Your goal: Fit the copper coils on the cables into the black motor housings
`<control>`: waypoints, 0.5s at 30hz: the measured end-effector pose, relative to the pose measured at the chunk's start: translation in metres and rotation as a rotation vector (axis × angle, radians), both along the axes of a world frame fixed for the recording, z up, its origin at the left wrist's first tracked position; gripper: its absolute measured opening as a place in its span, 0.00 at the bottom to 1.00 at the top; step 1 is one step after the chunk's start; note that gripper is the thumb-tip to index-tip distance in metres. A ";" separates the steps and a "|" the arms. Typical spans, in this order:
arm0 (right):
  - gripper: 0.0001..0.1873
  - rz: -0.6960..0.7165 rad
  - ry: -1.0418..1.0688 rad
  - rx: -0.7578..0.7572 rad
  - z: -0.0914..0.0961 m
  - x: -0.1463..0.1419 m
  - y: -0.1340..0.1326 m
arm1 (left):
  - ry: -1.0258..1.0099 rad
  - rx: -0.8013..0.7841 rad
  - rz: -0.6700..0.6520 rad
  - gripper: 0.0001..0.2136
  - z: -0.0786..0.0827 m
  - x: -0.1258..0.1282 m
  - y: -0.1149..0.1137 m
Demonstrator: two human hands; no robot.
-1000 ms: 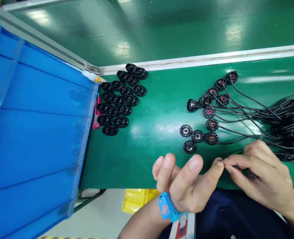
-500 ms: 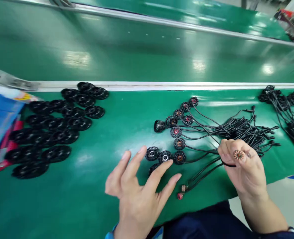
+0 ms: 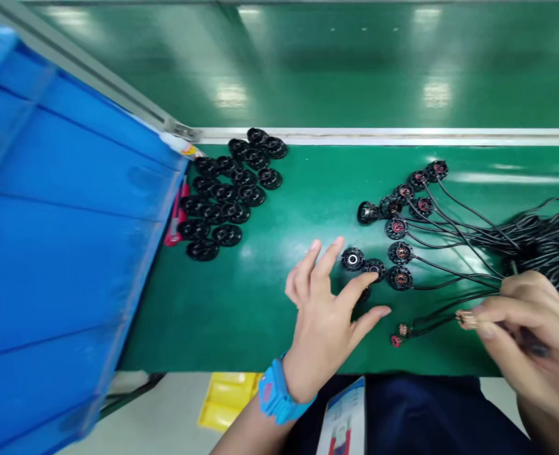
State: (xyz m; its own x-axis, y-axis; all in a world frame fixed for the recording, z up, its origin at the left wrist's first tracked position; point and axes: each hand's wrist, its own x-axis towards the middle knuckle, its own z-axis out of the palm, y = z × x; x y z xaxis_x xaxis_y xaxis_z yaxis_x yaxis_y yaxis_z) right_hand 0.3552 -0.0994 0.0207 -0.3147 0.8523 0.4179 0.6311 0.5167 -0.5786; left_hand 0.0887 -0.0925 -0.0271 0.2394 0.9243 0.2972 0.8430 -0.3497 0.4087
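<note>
With fingers spread and nothing held, my left hand (image 3: 324,316) hovers at a small group of round black motor housings (image 3: 353,259). Its index fingertip overlaps the edge of one black housing (image 3: 374,268); whether it touches, I cannot tell. Another housing is partly hidden under the fingers. On the right, my right hand (image 3: 535,322) pinches a small copper-wound motor stator (image 3: 467,319) between thumb and fingers. Two loose stators (image 3: 403,330), one copper and one red, lie on the bench with black cables running right.
Several housings fitted with wound stators (image 3: 400,253) stand in a rough column, their black cables (image 3: 539,246) bundled at right. Black discs (image 3: 227,235) cluster at left beside a red tool (image 3: 177,218) and a large blue bin (image 3: 66,253). A yellow tray (image 3: 227,398) sits below the green bench (image 3: 189,316).
The view has swung left, bringing the blue bin further in. My right hand has turned and lowered, with the stator now pointing left. My left hand stays spread by the housings.
</note>
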 end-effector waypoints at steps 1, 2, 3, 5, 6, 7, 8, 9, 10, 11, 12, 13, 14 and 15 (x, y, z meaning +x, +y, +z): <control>0.16 0.024 -0.067 0.021 0.000 -0.003 -0.002 | 0.009 -0.007 0.002 0.17 -0.001 -0.001 -0.001; 0.17 0.047 -0.102 0.042 -0.001 -0.007 -0.002 | 0.012 -0.007 0.009 0.16 -0.001 -0.001 -0.002; 0.16 0.067 -0.145 0.063 -0.003 -0.011 -0.002 | 0.011 -0.004 0.018 0.16 -0.001 -0.001 -0.002; 0.12 0.094 -0.227 0.071 -0.008 -0.017 -0.001 | 0.011 0.008 0.034 0.17 -0.001 0.001 -0.001; 0.10 0.106 -0.262 0.066 -0.011 -0.020 0.000 | 0.018 0.012 0.038 0.18 -0.001 0.001 0.000; 0.08 0.119 -0.302 0.063 -0.015 -0.022 0.001 | 0.028 0.014 0.039 0.19 -0.001 0.002 0.001; 0.05 0.132 -0.345 0.063 -0.018 -0.024 0.003 | 0.040 0.017 0.039 0.19 0.000 0.003 0.003; 0.04 0.141 -0.391 0.066 -0.022 -0.026 0.005 | 0.049 0.021 0.040 0.18 0.000 0.004 0.004; 0.03 0.147 -0.435 0.074 -0.025 -0.028 0.006 | 0.052 0.027 0.045 0.17 0.000 0.005 0.004; 0.02 0.149 -0.472 0.085 -0.027 -0.029 0.008 | 0.049 0.033 0.053 0.15 0.001 0.005 0.005; 0.03 0.145 -0.505 0.097 -0.029 -0.030 0.010 | 0.039 0.034 0.058 0.13 0.001 0.005 0.004; 0.02 0.135 -0.532 0.111 -0.031 -0.031 0.012 | 0.025 0.025 0.053 0.11 0.002 0.005 0.003; 0.03 0.121 -0.552 0.126 -0.032 -0.032 0.014 | 0.007 0.004 0.033 0.10 0.002 0.005 0.002; 0.03 0.105 -0.567 0.137 -0.032 -0.031 0.015 | -0.013 -0.029 -0.004 0.09 0.003 0.005 0.001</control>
